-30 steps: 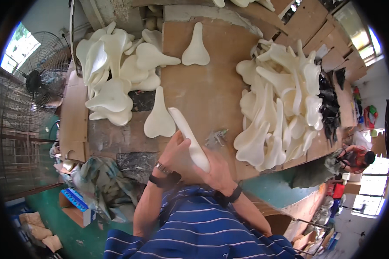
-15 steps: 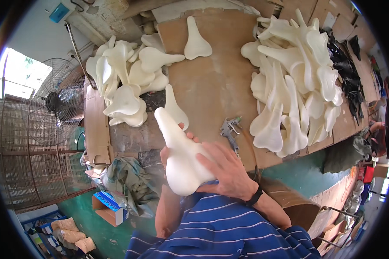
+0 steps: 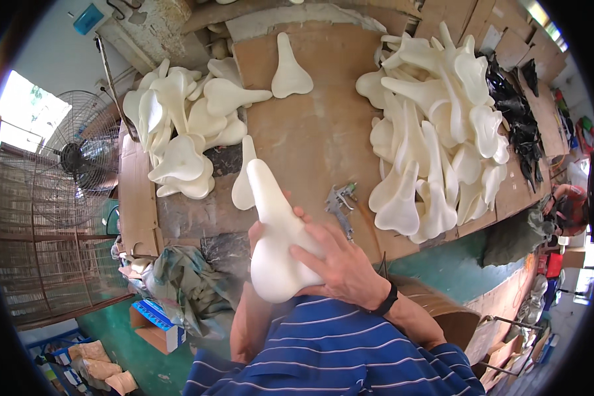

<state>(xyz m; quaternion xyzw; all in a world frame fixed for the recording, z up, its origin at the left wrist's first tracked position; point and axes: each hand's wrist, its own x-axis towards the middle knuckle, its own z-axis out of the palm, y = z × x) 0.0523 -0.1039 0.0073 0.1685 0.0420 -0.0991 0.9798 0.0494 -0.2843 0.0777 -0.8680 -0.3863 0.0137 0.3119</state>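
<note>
In front of my chest I hold a smooth white foam bicycle saddle (image 3: pixel 275 254), its narrow nose pointing away from me and the wide end toward my shirt. My left hand (image 3: pixel 255 233) grips it from beneath; the thumb shows at the left edge and fingertips at the right, with the rest hidden behind the saddle. My right hand (image 3: pixel 342 265), with a black band at the wrist, is closed over the right side of the wide end, fingers on the surface. Just beyond the nose, another white saddle (image 3: pixel 244 185) lies on the bench, partly covered by the held one.
A cardboard-covered bench (image 3: pixel 297 148) carries heaps of white saddles at left (image 3: pixel 178 158) and right (image 3: pixel 409 204), plus a single saddle (image 3: pixel 292 76) at the back. A metal spray gun (image 3: pixel 340 206) lies near my right hand. A fan (image 3: pixel 72 157) stands left; another person (image 3: pixel 569 208) is far right.
The view has shifted slightly, so the bench appears further left. The held saddle's nose has swung a little to the right. Both hands keep their grip.
</note>
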